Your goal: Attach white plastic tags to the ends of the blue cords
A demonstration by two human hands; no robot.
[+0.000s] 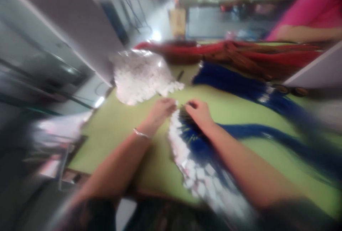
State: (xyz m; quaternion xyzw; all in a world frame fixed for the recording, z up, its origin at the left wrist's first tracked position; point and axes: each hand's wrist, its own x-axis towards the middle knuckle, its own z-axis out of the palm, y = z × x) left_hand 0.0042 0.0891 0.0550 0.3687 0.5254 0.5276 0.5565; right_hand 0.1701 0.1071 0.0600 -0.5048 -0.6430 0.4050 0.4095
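Observation:
My left hand (166, 107), with a pale bracelet on its wrist, is closed in a pinch at a small white connector (176, 104), blurred in the picture. My right hand (197, 111) has its fingers closed round the upper ends of a bunch of blue wires (196, 140), and the two hands nearly meet. Along the left side of these wires runs a row of white connectors (178, 142), which spreads down toward my body. Beyond my left hand lies a clear plastic bag (141, 76) with many white connectors, some spilling from its mouth.
A tied bundle of blue wires (227, 77) lies at the right on the green tabletop (107, 138). Long red and brown wires (208, 49) stretch across the back. A person in a pink sleeve (304, 13) is at the far right. Grey panels (80, 20) flank the table.

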